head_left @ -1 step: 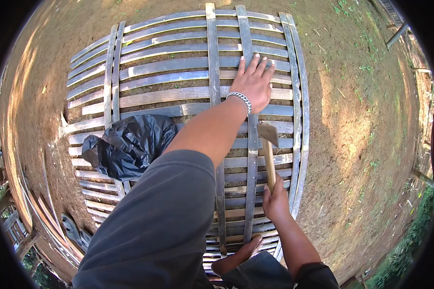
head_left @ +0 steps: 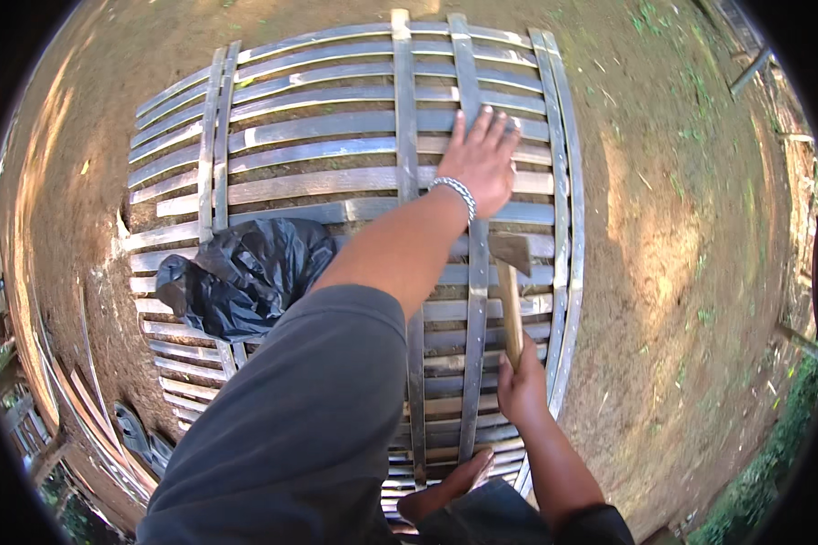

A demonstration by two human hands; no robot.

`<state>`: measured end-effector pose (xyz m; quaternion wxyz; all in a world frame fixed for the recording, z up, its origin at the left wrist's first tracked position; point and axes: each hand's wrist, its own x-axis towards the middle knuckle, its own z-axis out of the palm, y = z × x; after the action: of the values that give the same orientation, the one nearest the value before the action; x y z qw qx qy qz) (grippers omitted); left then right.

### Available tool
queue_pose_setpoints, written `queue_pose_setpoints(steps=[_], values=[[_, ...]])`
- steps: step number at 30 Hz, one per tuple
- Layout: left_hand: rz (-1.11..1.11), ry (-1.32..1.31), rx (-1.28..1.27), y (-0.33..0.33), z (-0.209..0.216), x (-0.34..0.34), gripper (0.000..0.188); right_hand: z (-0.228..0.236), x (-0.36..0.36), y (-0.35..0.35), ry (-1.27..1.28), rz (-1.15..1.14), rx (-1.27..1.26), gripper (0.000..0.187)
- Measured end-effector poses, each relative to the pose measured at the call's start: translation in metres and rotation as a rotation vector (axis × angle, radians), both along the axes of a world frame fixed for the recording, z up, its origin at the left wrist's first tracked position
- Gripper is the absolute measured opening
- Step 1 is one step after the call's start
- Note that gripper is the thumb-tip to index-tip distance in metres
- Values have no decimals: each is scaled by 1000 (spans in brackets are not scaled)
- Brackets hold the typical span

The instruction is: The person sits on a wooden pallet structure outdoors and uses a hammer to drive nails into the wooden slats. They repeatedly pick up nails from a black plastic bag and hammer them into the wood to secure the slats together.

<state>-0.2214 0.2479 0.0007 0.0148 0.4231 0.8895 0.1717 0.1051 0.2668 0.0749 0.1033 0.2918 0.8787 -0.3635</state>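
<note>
Slatted panel (head_left: pixel 314 187) lies flat under both your hands, taking up the middle of the view: pale and grey cross strips, with long battens running over them.

Your left hand (head_left: pixel 478 169) is palm down, fingers stretched out and a bit spread, nothing gripped. It lies over the upper part of the panel, covering a stretch of the dark batten (head_left: pixel 475 345) right of centre. Your right hand (head_left: pixel 524 386) is closed round the lower handle of a hammer-like tool (head_left: pixel 510 304), wooden handle, dull metal head. Head points away from you, just right of that batten and nearer to you than your left hand; can't tell whether it touches the strips.

Chain bracelet (head_left: pixel 461 190) on your left wrist. Dark grey sleeve (head_left: pixel 309 391) covers that upper arm and hides part of the panel. Bare foot (head_left: pixel 454 486) shows at the panel's near end, between your arms.

Further out: crumpled black plastic bag (head_left: pixel 250 272) on the panel's left side, beside your left forearm. Dark footwear (head_left: pixel 134 431) sits off the lower left edge, near long loose strips (head_left: pixel 95 409). Brown earth (head_left: pixel 645 391) surrounds the panel, sunlit in patches; greenery (head_left: pixel 763 463) at lower right.
</note>
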Motion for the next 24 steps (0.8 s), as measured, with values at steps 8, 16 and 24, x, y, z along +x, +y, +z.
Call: queue_pose_setpoints(steps=[8, 16, 24], values=[[4, -37, 71, -3, 0, 2, 59, 0, 8, -5, -5, -79, -51, 43], [92, -92, 64, -11, 16, 24, 69, 5, 32, -13, 19, -321, -330, 54], [101, -279, 728, -252, 102, 164, 22, -17, 11, -65, 349, -730, -839, 31]])
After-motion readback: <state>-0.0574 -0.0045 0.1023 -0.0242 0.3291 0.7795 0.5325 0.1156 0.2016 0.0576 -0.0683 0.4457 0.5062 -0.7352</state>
